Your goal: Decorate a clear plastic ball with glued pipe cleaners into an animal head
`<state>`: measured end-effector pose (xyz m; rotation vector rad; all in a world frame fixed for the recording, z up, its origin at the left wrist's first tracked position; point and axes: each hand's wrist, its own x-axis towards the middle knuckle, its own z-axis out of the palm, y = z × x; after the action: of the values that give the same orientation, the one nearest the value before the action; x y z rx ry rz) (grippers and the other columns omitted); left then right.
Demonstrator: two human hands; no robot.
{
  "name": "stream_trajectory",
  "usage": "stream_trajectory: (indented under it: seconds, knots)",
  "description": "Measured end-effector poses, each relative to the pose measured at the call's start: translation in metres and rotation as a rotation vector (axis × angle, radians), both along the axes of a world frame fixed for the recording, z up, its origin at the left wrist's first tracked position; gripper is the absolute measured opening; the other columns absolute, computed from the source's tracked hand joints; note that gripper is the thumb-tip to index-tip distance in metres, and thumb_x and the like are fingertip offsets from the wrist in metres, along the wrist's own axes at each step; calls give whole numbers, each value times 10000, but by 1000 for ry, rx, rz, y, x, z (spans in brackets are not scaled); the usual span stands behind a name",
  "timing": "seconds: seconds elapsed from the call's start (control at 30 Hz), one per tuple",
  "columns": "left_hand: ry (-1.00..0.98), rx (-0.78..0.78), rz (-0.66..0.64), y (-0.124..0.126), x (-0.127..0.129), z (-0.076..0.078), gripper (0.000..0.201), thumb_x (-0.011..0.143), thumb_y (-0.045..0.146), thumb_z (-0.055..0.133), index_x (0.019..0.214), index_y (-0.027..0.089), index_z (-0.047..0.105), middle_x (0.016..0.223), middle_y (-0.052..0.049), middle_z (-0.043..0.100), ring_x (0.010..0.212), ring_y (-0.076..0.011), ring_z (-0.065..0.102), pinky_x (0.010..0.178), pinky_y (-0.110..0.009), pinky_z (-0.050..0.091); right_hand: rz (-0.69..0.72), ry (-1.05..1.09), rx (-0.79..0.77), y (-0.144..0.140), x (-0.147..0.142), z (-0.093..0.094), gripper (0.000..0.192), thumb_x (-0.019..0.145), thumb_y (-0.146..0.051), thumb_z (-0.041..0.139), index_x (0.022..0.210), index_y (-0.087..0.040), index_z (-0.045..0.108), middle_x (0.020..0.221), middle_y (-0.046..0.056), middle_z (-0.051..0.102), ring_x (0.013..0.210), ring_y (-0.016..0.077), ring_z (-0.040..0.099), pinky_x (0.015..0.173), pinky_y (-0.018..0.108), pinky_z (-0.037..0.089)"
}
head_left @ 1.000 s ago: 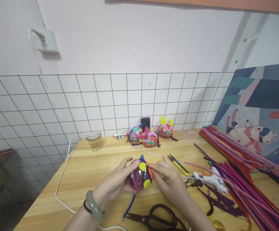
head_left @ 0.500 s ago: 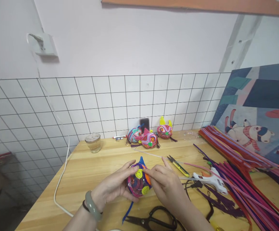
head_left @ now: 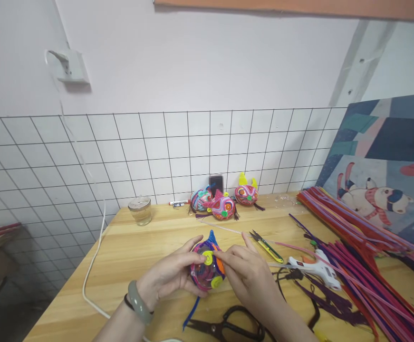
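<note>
My left hand (head_left: 173, 268) wraps round a clear ball (head_left: 202, 271) trimmed with coloured pipe cleaners and topped by a blue point. Its thumb presses on a yellow pipe cleaner coil (head_left: 207, 258) on the ball's front. From the other side, my right hand (head_left: 251, 273) pinches with its thumb and forefinger at the coil's loose end, beside an orange patch; the fingertips partly hide it. A second yellow coil (head_left: 216, 282) sits lower on the ball. Below the ball, a blue pipe cleaner (head_left: 191, 313) slants down to the table.
Black scissors (head_left: 214, 328) lie in front; yellow snips (head_left: 268, 247) and a white glue gun (head_left: 315, 268) lie to the right. Pipe cleaner bundles (head_left: 356, 280) spread over the right side. Finished pieces (head_left: 223, 207) and a glass cup (head_left: 140, 210) stand at the back.
My left thumb has slid down onto the yellow coil. My right fingertips stay at the coil's edge. The whole view has shifted slightly.
</note>
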<state>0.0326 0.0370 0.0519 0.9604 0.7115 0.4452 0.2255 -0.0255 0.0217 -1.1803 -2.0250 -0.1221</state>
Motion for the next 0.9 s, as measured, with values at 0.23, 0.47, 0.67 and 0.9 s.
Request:
stream_trajectory:
  seconds: [0.23, 0.47, 0.67, 0.9]
  knots:
    - [-19, 9, -19, -1, -2, 3, 825, 757, 144, 649, 1438, 264, 199, 1375, -151, 471, 953, -271, 649, 713, -443, 560, -8, -5, 0, 0, 0, 1, 324, 883, -58, 477, 1100, -242, 632, 784, -2, 631, 716, 147, 624, 1058, 663, 189]
    - [4, 42, -40, -1, -4, 3, 941, 657, 118, 742, 1431, 277, 231, 1319, -125, 516, 848, -219, 662, 734, -424, 547, -9, 5, 7, 0, -1, 1, 320, 878, -58, 480, 1090, -238, 639, 779, -1, 631, 710, 149, 624, 1069, 650, 183]
    - [-9, 76, -39, 1, -5, -1, 847, 700, 150, 743, 1409, 275, 296, 1308, -122, 530, 940, -242, 647, 747, -420, 551, -9, 9, 5, 0, -1, 1, 327, 884, -58, 467, 1104, -234, 634, 786, 2, 636, 718, 148, 627, 1074, 644, 183]
    - [3, 105, -33, 3, -3, -4, 674, 743, 219, 718, 1342, 269, 413, 1248, -114, 581, 934, -244, 649, 680, -385, 568, -11, 0, -6, 1, -1, -1, 330, 891, -65, 462, 1117, -235, 631, 795, 0, 638, 727, 144, 628, 1068, 658, 186]
